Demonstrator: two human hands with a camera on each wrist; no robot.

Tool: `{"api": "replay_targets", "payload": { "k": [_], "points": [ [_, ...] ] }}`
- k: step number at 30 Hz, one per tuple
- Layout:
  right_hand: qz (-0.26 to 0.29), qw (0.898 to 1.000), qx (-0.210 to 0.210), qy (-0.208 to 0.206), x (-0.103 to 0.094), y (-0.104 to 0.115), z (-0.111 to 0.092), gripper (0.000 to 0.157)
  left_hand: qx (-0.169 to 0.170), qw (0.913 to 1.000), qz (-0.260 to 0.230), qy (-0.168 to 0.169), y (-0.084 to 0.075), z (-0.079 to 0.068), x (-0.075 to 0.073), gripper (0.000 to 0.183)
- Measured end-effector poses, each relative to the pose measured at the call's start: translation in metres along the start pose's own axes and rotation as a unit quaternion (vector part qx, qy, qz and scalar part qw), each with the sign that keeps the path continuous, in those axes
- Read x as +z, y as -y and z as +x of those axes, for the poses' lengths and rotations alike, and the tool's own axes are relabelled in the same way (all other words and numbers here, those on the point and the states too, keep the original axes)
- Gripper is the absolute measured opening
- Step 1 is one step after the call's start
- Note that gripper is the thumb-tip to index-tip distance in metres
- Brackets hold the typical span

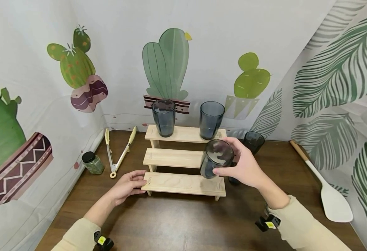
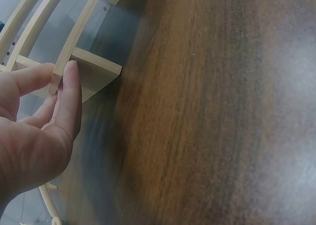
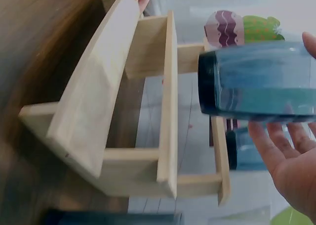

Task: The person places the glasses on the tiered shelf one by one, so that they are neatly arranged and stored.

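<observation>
A three-tier wooden rack [image 1: 183, 183] stands on the table. My left hand [image 1: 128, 188] pinches the left end of its lowest shelf between thumb and fingers, as the left wrist view shows. In my right hand [image 1: 244, 167] I grip a blue-grey drinking glass [image 3: 261, 81], thumb on one side and fingers on the other. It is held upright above the right part of the lower shelves, its base clear of the wood in the right wrist view. Two like glasses stand on the top shelf, a left one [image 1: 164, 118] and a right one [image 1: 211, 120].
Right of the rack, another dark glass [image 1: 254, 141] is partly hidden behind my right hand. At the left lie tongs [image 1: 117, 162] beside a black-lidded jar [image 1: 93, 163] of green flakes. A white spatula [image 1: 335, 202] lies far right. Printed cloth [image 1: 208, 52] hangs behind.
</observation>
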State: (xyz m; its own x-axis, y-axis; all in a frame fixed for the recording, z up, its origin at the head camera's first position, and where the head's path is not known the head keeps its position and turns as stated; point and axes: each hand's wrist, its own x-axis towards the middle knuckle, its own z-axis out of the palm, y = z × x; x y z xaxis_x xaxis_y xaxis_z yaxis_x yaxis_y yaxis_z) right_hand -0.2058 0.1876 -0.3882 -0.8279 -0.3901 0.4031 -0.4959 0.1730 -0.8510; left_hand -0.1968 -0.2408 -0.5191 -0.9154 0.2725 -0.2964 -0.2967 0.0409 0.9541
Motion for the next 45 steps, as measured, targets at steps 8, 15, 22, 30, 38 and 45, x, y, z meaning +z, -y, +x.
{"api": "replay_targets", "payload": {
  "k": [8, 15, 22, 30, 38, 45],
  "points": [
    [0.036, 0.999, -0.002, 0.003, 0.029, 0.006, 0.034, 0.083, -0.002, 1.0000, 0.000, 0.000, -0.001, 0.000, -0.001, 0.067],
    [0.030, 0.999, 0.024, -0.005, 0.057, 0.005, 0.060, 0.084, 0.000, 1.0000, 0.000, 0.003, -0.001, 0.001, -0.002, 0.066],
    [0.028, 0.998, 0.045, -0.026, 0.086, -0.001, 0.079, 0.083, -0.001, 1.0000, -0.001, 0.002, -0.001, 0.002, -0.002, 0.065],
    [0.003, 0.998, 0.062, -0.030, 0.114, -0.004, 0.092, 0.084, -0.003, 1.0000, -0.004, 0.006, 0.000, 0.002, -0.002, 0.066],
    [-0.027, 0.996, 0.072, -0.038, 0.134, 0.000, 0.100, 0.087, -0.002, 1.0000, -0.005, 0.008, 0.000, 0.002, -0.002, 0.065],
    [-0.035, 0.996, 0.074, -0.037, 0.143, -0.004, 0.103, 0.087, -0.004, 1.0000, -0.005, 0.006, -0.001, 0.001, -0.002, 0.065]
  ]
}}
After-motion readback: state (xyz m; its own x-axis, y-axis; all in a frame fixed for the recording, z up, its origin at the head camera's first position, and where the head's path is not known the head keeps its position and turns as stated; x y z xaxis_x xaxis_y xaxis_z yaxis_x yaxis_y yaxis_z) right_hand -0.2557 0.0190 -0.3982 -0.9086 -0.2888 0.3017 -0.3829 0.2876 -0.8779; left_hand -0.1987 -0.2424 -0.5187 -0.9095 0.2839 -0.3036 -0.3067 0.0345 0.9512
